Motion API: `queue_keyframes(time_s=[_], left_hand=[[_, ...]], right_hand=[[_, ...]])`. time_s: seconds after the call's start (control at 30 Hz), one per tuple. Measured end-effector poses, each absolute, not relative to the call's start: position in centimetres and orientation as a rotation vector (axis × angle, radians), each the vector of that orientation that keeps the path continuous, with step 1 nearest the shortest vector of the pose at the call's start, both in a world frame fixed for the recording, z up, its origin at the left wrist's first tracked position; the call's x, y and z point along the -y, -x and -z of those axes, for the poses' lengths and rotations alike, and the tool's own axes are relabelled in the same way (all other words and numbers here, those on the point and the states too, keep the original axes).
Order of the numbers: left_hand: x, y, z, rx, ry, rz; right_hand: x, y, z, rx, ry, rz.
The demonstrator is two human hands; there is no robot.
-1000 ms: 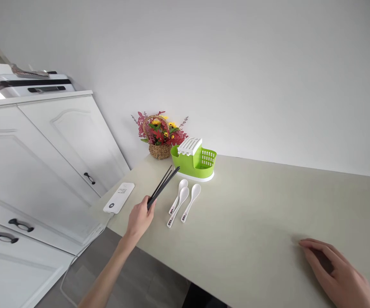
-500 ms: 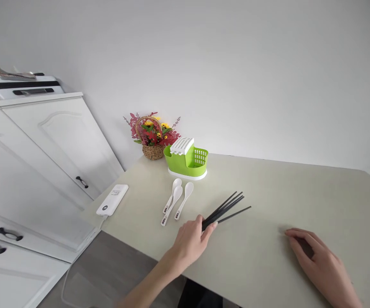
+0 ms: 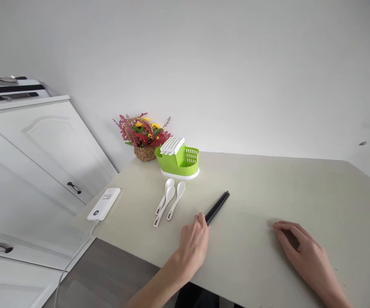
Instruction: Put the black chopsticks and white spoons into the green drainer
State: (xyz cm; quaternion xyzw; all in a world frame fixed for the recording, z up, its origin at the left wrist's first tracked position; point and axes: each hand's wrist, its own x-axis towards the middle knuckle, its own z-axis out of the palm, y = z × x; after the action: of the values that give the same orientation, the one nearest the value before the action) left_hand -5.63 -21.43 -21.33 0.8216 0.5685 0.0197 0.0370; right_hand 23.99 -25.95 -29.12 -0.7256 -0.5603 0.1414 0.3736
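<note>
My left hand (image 3: 195, 241) is closed around the near end of a bundle of black chopsticks (image 3: 217, 207). They lie close together, pointing away over the table; their near ends are hidden in the hand. Left of them are three white spoons (image 3: 179, 194), handles toward me, two of them overlapping. Behind the spoons stands a green utensil holder (image 3: 177, 166) with a white slotted top and white base. My right hand (image 3: 303, 252) rests on the table to the right, loosely curved, with a gap between thumb and fingers and nothing visible in it.
A wicker basket of artificial flowers (image 3: 145, 153) stands behind the holder by the wall. A white power bank (image 3: 104, 203) with a cable (image 3: 76, 252) lies at the table's left edge. White cabinets (image 3: 53, 141) are at the left.
The chopsticks, fanned out before, are now gathered into a tight bundle in my left hand. My right hand stays resting on the table. The view has shifted slightly right.
</note>
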Motion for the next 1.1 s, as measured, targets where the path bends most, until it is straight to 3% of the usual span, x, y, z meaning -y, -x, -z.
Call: queue_keyframes(time_s=[0.37,0.63,0.83,0.97,1.1], left_hand=[[21.4,4.4,21.2,-1.755,-2.645,0.102],[22.3,5.5,22.4,-1.767,-2.783,-0.202],[22.4,8.1,23.2,-1.75,-2.768,-0.622],[20.8,10.8,23.1,-1.899,-2.705,-0.836],[18.2,13.8,24.2,-2.186,-2.607,-0.827]], right_hand=[[26.0,-23.9,29.1,1.444,1.85,-0.372],[25.9,-24.1,29.3,1.418,1.838,-0.402],[26.0,-24.2,29.7,1.406,1.813,-0.412],[26.0,-24.2,29.8,1.406,1.801,-0.419],[26.0,-24.1,29.9,1.397,1.783,-0.415]])
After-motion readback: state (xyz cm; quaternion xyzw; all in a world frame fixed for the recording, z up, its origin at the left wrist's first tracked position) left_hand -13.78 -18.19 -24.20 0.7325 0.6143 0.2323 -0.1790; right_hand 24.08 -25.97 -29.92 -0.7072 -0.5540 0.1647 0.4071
